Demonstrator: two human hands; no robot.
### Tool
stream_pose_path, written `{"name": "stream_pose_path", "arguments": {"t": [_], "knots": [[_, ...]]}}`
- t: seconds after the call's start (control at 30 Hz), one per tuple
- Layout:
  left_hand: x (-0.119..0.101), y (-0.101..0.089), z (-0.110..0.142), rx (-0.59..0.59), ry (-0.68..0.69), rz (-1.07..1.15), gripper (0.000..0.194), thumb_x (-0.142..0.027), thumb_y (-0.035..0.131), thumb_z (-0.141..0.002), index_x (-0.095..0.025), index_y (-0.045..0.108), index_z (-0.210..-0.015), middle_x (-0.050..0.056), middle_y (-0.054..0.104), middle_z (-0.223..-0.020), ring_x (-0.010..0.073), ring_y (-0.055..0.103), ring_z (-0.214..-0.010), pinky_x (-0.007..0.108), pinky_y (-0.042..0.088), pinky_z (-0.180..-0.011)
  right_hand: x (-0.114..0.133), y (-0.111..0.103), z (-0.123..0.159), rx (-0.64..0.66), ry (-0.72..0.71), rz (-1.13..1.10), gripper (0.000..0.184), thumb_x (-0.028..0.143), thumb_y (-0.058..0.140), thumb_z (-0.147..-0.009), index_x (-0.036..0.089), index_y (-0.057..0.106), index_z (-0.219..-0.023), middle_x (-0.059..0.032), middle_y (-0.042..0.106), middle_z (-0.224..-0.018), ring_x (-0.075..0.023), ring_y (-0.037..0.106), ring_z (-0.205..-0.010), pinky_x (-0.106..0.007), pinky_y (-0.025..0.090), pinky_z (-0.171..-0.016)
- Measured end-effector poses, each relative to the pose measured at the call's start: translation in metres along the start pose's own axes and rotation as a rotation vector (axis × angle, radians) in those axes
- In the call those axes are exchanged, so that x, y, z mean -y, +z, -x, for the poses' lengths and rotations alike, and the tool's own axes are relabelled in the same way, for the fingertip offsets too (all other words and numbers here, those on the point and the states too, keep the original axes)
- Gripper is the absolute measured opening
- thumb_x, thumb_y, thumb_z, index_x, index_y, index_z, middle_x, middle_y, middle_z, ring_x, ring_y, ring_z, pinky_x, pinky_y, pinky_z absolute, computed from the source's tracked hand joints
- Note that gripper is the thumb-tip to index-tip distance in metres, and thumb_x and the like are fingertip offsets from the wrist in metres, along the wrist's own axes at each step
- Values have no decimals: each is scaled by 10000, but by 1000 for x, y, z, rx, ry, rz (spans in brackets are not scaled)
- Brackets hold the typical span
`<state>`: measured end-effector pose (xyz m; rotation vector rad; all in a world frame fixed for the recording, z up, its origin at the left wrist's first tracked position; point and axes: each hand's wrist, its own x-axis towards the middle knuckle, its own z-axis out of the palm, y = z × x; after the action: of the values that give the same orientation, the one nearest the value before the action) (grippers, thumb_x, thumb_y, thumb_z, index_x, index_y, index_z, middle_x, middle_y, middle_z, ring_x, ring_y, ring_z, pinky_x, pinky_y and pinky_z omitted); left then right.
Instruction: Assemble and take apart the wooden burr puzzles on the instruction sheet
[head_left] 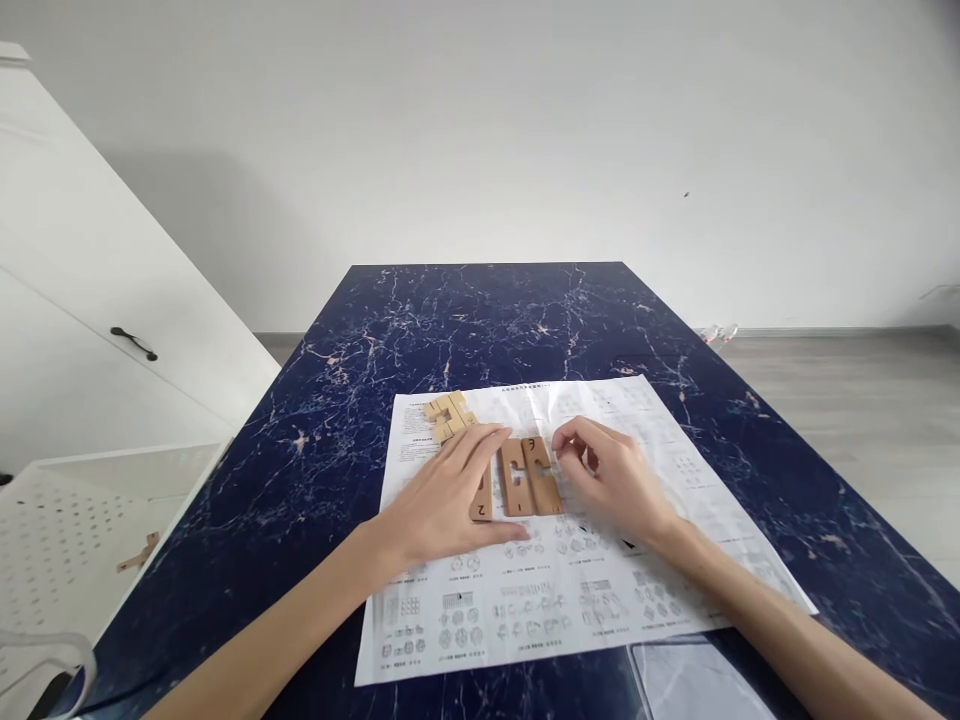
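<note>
Several flat wooden puzzle pieces lie on a printed sheet. My left hand [442, 495] rests palm down over a piece marked 2 [482, 500], covering much of it, with fingers stretched out and the thumb apart. Just right of it lie a notched piece marked 1 [515, 480] and another marked 3 [541, 478], side by side. Close to the right edge of that last piece is my right hand [611, 475], its fingers curled in and nothing visible in them. Beyond my left fingertips sits a paler cluster of interlocked wooden pieces [450, 412], partly hidden by the hand.
The creased instruction sheet [525, 640] lies on a dark blue marble-patterned table [480, 320]. At the near edge is a clear, flat plastic item [697, 680]. A white cabinet [90, 300] stands left, above a perforated white surface [60, 530] with a wooden piece [139, 553].
</note>
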<state>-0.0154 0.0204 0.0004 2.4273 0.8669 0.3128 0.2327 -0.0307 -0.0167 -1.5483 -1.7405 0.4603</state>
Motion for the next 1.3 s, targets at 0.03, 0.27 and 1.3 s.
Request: {"name": "stream_pose_path", "arguments": {"t": [0.03,0.27,1.3], "knots": [[2,-2,2,15,-23,10,1076,-799,695,-859,-307,232,-1696,147,360,-1723,418,406,-1557,598,412,-1241,2,0,1,14,-9,28,105,236,524,-950,231,626,-926,9,658,-772,-147,527,-588,-289,401,-583],[18,-18,4,124,-23,4,1196,-848,744,-769,-298,238,-1703,144,339,-1750,430,333,-1602,611,364,-1274,5,-1,3,174,-97,345,223,441,609,-947,222,571,-930,35,612,-630,-150,531,-502,-292,293,-542],[-8,1,6,-474,66,659,866,-445,955,-768,-280,512,-1493,122,587,-1538,358,563,-1444,587,448,-1261,19,-4,2,392,413,-930,400,547,718,-1000,211,647,-1203,5,648,-793,-89,450,-527,-246,341,-479]]}}
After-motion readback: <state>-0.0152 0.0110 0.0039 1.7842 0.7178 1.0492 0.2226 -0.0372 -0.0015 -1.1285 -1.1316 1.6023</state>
